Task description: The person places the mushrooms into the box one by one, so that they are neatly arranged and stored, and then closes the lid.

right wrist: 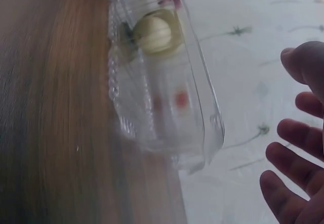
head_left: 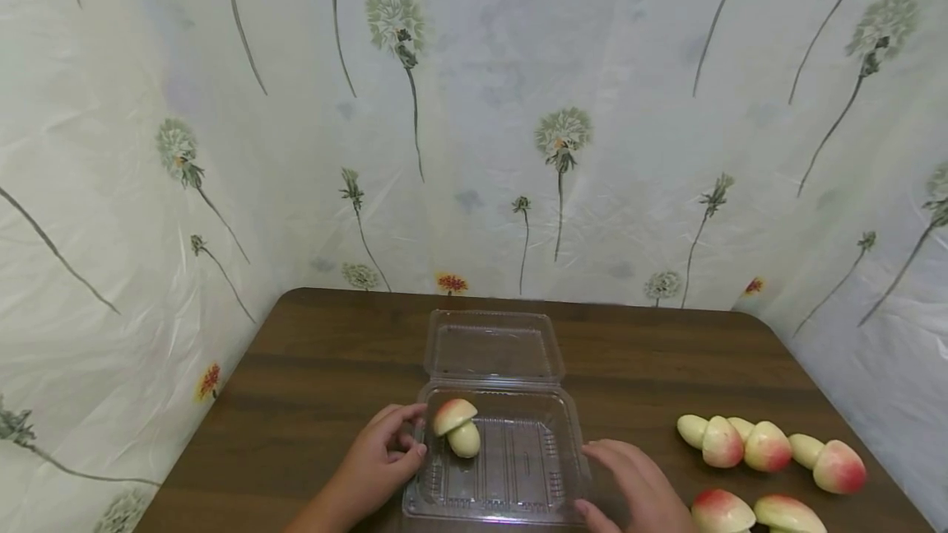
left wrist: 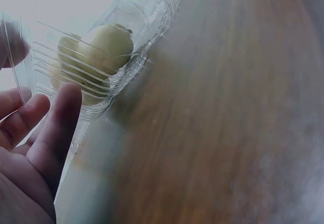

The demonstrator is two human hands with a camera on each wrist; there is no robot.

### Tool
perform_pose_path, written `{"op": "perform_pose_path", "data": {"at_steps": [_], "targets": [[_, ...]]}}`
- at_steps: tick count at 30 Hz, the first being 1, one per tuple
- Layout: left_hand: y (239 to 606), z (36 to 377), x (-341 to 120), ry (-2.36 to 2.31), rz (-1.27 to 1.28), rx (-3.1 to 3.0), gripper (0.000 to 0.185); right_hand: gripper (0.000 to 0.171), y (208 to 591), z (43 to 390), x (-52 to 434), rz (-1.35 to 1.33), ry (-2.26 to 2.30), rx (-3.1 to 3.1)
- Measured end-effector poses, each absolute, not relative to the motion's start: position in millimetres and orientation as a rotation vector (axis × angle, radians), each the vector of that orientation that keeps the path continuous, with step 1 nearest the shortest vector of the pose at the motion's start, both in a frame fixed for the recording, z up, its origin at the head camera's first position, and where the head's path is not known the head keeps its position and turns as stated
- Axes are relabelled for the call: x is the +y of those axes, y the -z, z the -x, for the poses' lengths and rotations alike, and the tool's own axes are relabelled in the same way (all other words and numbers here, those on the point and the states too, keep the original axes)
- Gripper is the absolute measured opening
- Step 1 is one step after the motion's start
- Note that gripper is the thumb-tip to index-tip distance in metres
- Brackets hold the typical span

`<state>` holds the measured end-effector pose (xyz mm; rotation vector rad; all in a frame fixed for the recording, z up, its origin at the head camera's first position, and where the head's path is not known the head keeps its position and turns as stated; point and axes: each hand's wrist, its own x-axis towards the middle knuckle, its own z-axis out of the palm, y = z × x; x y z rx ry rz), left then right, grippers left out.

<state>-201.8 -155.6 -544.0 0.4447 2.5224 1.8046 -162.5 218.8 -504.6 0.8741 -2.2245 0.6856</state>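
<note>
Fingers of the right hand (head_left: pixel 640 484) lay loosely spread beside the right wall of the clear, rectangular plastic container (head_left: pixel 522 467), gripping nothing. At the container's left wall, the left hand (head_left: pixel 379 456) held its thumb and forefinger apart; whether it pinched the rim could not be told. One cream-and-red, mushroom-shaped piece (head_left: pixel 459 428) lay inside the container, near its left wall. Steadying the container seemed the step in hand; a next move on the loose pieces would call for a reach to the container's right, where two cream-and-red mushroom shapes (head_left: pixel 721 512) lay nearest and a row of three more (head_left: pixel 767 447) lay farther. The brown wood-grain tabletop (head_left: pixel 318 368) left room between container and row, and to the container's left. Beyond the container's base, its folded-back clear lid (head_left: pixel 494 349) lay short of the tabletop's far edge.
</note>
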Motion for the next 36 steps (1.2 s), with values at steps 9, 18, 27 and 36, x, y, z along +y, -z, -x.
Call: {"op": "perform_pose_path", "data": {"at_steps": [9, 18, 27, 36], "targets": [[544, 201, -156, -1.803, -0.435, 2.515, 0.049, 0.072, 509, 153, 231, -0.743, -0.655, -2.279], [541, 201, -156, -1.804, -0.444, 2.504, 0.049, 0.067, 520, 150, 248, -0.666, -0.659, -2.274], [540, 201, -157, -1.807, -0.436, 2.5, 0.049, 0.071, 518, 150, 266, -0.589, -0.598, -2.33], [542, 201, -156, -1.795, -0.444, 2.513, 0.049, 0.074, 520, 153, 289, -0.542, -0.581, -2.31]]}}
